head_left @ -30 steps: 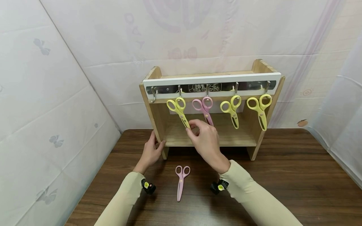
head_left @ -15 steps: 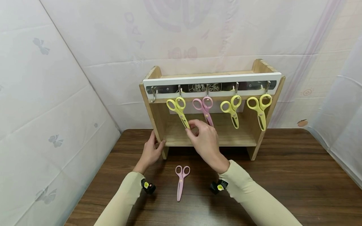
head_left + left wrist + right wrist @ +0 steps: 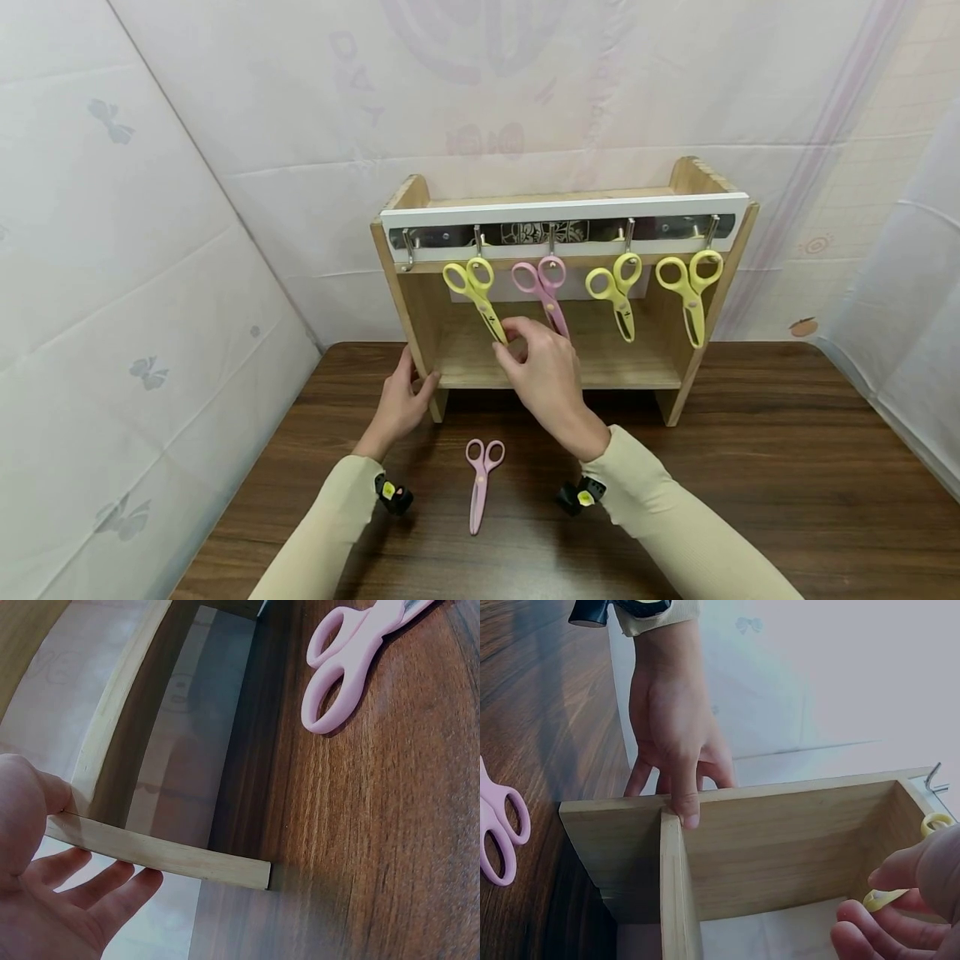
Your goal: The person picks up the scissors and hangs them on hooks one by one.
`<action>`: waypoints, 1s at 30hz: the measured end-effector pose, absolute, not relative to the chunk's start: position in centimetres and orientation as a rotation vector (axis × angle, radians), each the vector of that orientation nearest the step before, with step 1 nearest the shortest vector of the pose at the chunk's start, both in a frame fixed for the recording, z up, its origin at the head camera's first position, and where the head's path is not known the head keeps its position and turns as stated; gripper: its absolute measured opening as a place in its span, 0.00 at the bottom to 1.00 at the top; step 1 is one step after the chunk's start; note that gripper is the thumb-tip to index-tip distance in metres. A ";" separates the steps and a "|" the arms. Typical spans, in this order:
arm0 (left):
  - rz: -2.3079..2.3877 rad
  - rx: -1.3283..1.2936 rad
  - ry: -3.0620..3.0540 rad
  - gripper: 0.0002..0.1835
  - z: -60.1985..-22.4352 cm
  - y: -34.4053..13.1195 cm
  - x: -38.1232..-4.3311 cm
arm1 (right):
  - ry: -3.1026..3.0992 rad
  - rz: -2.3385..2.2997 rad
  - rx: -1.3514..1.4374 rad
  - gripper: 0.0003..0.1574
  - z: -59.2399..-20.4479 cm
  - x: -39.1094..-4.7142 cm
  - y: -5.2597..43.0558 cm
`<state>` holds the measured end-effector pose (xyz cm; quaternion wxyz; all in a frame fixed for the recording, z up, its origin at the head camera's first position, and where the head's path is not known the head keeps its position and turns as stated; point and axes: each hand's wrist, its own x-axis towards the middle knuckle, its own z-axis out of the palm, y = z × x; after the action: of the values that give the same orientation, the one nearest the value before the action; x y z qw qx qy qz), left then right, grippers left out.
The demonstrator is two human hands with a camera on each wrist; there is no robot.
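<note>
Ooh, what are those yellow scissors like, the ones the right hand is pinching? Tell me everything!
The yellow scissors have two rounded finger loops side by side and slim blades with a dark mark on them. They look like plastic, and the blades seem to be closed. One loop hangs on the second hook from the left, and the scissors slant down toward the right, loops up. The right hand pinches the blade end between thumb and fingers, partly hiding it.

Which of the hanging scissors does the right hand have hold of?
The yellow scissors nearest the bare hook; the right hand pinches their tip. The hanging pink pair and two other yellow pairs are farther from that hook.
</note>
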<state>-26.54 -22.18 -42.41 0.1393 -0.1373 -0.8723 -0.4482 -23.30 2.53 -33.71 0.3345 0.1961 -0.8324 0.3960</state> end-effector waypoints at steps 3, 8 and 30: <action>-1.302 -0.399 -2.524 0.35 -42.5 -22.2 -26.5 | -2.194 1.017 0.518 0.17 -33.9 -23.1 2.7; -1.305 -0.412 -2.522 0.35 -42.6 -22.2 -26.5 | -2.276 0.965 0.521 0.29 -34.4 -22.4 2.9; -1.305 -0.390 -2.536 0.34 -42.2 -22.1 -26.4 | -2.593 0.626 0.682 0.40 -42.0 -18.1 3.0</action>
<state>-26.38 -22.11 -42.18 0.1310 -0.1342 -0.8734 -0.4495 -18.12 3.03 -41.99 0.1928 0.2430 -0.9241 0.2231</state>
